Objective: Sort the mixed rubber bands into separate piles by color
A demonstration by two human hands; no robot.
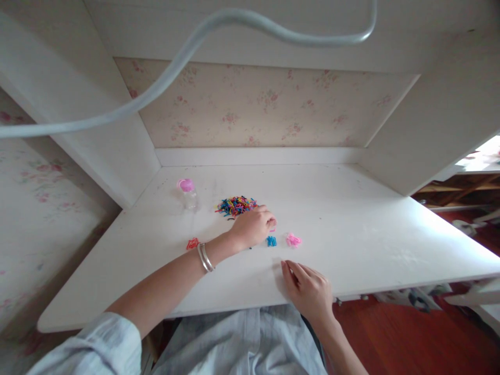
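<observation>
My left hand (253, 226) reaches across the white desk, fingers pinched together. A pink rubber band (272, 229) shows just under its fingertips. Partly behind this hand lies a pile of mixed-colour small rubber bands (235, 205). Close in front of the fingertips sits a small blue bunch of bands (271, 241), with a pink bunch (292, 239) to its right. A red bunch (192, 243) lies left, beside my left forearm. Nearer the desk's front edge rests my right hand (308, 289), fingers curled in and thumb against the forefinger; nothing shows in it.
A clear bottle with a pink lid (188, 192) stands at the back left of the desk (351, 224). White side panels and a back ledge border the desk. A pale cable (234, 16) crosses overhead, close to the camera.
</observation>
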